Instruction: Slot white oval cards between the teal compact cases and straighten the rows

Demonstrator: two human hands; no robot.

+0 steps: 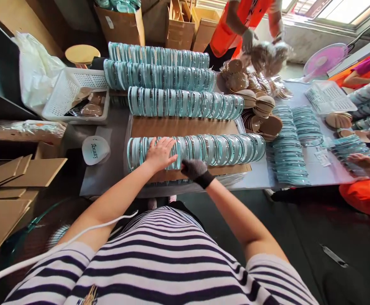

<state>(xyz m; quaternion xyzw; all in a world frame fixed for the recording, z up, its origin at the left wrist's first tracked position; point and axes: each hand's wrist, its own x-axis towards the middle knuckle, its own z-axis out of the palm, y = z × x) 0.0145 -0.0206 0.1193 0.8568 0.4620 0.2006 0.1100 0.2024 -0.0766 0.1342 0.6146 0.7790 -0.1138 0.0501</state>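
A long row of round, clear-and-teal plastic pieces [223, 150] stands on edge, packed face to face, on a cardboard sheet [185, 126] in front of me. My left hand [161, 154], bare, lies over the top of this row left of its middle, fingers stretched out and apart. Just to the right, my right hand [196, 168] wears a dark striped glove. Its fingers are curled in against the near side of the row, and whatever they may grip is hidden. Behind lies a similar row [185, 103], with two more beyond it.
A white basket [76, 95] and a white cup-shaped piece with lettering [95, 150] are at the left. Tan cups [265, 125] and stacked teal pieces [288, 148] sit at the right. Across the table, a person's gloved hands [250, 40] hold bagged cups. Another person's hand [363, 161] is at right.
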